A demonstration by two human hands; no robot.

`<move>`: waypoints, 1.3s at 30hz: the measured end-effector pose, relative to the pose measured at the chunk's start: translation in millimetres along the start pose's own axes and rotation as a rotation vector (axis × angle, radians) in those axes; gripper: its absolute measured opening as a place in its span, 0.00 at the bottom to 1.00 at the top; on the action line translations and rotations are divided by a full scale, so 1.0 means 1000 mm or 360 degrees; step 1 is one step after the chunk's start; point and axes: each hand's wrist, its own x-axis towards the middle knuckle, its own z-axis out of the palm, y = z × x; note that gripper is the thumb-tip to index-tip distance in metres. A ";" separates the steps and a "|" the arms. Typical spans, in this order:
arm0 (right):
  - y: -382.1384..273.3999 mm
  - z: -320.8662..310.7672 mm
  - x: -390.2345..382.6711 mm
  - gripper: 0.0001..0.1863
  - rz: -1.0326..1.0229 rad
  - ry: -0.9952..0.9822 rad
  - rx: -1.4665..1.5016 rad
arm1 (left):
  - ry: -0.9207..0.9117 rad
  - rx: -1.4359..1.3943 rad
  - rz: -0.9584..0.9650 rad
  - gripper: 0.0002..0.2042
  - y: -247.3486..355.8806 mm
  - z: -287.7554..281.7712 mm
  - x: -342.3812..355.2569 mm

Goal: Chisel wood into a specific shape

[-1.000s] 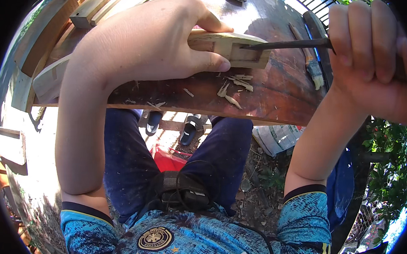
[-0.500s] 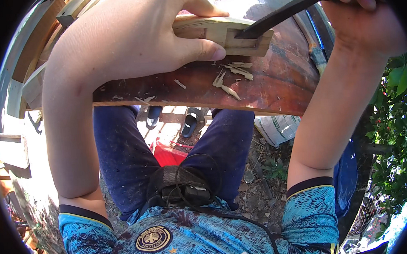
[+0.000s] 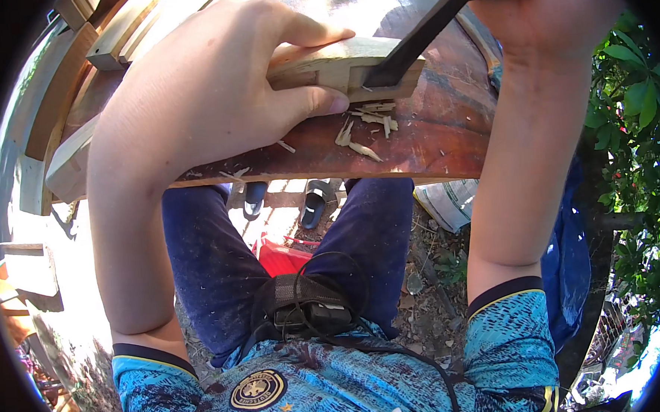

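My left hand (image 3: 223, 85) is clamped over a pale wooden piece (image 3: 330, 64), its thumb along the near side and its fingers over the far side. The wood rests on a reddish-brown wooden table (image 3: 438, 140). Near its right end is a shallow rectangular recess. My right hand (image 3: 551, 11) grips a dark chisel (image 3: 420, 37) at the upper right. The chisel slants down to the left, its tip in the recess near the lower edge. Its upper end is partly hidden by my fingers. Loose wood shavings (image 3: 360, 148) lie just below the wooden piece.
Curved and straight wooden pieces (image 3: 77, 89) are stacked at the left. Under the table edge are dark sandals (image 3: 313, 204), a red bag (image 3: 279, 258) between my legs and a whitish sack (image 3: 449, 202). Leafy plants (image 3: 638, 100) hang at the right.
The chisel tip has moved toward the near edge of the recess, and my right hand has come left with it. My left hand keeps its grip. The whole view has shifted slightly.
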 end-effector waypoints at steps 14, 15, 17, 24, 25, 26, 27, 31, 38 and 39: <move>-0.016 0.025 -0.044 0.07 -0.0134 -0.0127 -0.0169 | 0.0037 0.0080 -0.0155 0.28 -0.010 -0.004 0.002; -0.016 0.023 -0.042 0.07 -0.0127 -0.0130 -0.0158 | 0.0031 0.0079 -0.0158 0.28 -0.009 -0.004 0.002; -0.013 0.017 -0.034 0.07 -0.0107 -0.0129 -0.0117 | -0.0032 -0.0014 -0.0156 0.28 -0.008 -0.007 0.005; -0.003 -0.002 -0.005 0.08 -0.0036 -0.0103 -0.0004 | 0.0018 0.0035 -0.0109 0.27 -0.002 -0.007 0.005; -0.002 -0.002 -0.004 0.08 -0.0028 -0.0108 0.0012 | 0.0018 0.0023 -0.0094 0.26 -0.001 -0.006 0.004; -0.002 -0.002 -0.003 0.08 -0.0025 -0.0105 0.0031 | 0.0012 0.0014 -0.0081 0.26 -0.001 -0.005 0.002; -0.002 -0.001 -0.002 0.08 -0.0026 -0.0105 0.0039 | 0.0004 0.0007 -0.0062 0.25 0.000 -0.004 0.002; -0.001 -0.001 0.000 0.08 -0.0026 -0.0116 0.0064 | -0.0037 -0.0012 -0.0076 0.26 -0.002 -0.003 0.002; 0.002 -0.003 -0.004 0.09 -0.0026 -0.0109 0.0097 | -0.0073 -0.0040 -0.0081 0.28 0.000 0.003 0.000; 0.001 -0.002 -0.007 0.09 -0.0022 -0.0132 0.0098 | -0.0077 -0.0073 -0.0091 0.29 0.000 0.004 -0.001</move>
